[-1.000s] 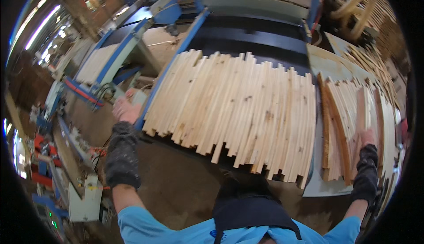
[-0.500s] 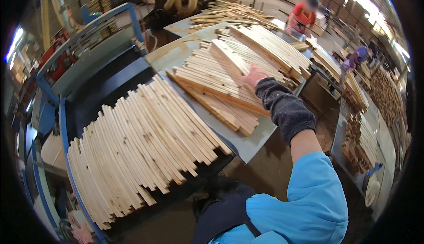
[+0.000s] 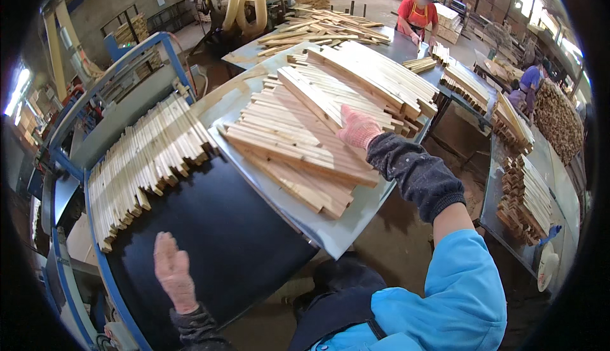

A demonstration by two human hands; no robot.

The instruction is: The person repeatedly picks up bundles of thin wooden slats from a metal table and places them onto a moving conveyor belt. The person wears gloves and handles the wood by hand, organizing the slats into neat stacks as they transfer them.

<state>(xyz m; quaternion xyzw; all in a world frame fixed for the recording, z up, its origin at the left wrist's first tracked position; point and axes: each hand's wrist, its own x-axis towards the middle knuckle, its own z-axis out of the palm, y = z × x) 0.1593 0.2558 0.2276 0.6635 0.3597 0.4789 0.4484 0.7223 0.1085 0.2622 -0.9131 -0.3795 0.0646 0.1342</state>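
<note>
**Slats Up the Belt, My Right Hand at the Stack**

The black conveyor belt (image 3: 222, 243) takes up most of the space before me, and its near part shows dark where wooden slats lay half a second ago. Beside it, on my right, stands the pale sheet-topped table (image 3: 340, 233). The row of slats (image 3: 143, 166) now lies at the belt's far end, up by the grey machine panel (image 3: 127, 106) and beyond my reach as my hands stand. I take that to mean this batch is off my hands, and the work within reach is the stack of slats (image 3: 273, 119) on the table. Across its top lies one thick wooden strip (image 3: 308, 93), and my right hand (image 3: 360, 127) is at its near end; I cannot tell whether those fingers are closed on it. My left hand (image 3: 175, 271), out of the lower left corner now, hangs over the belt, fingers straight and close together, holding nothing.
</note>
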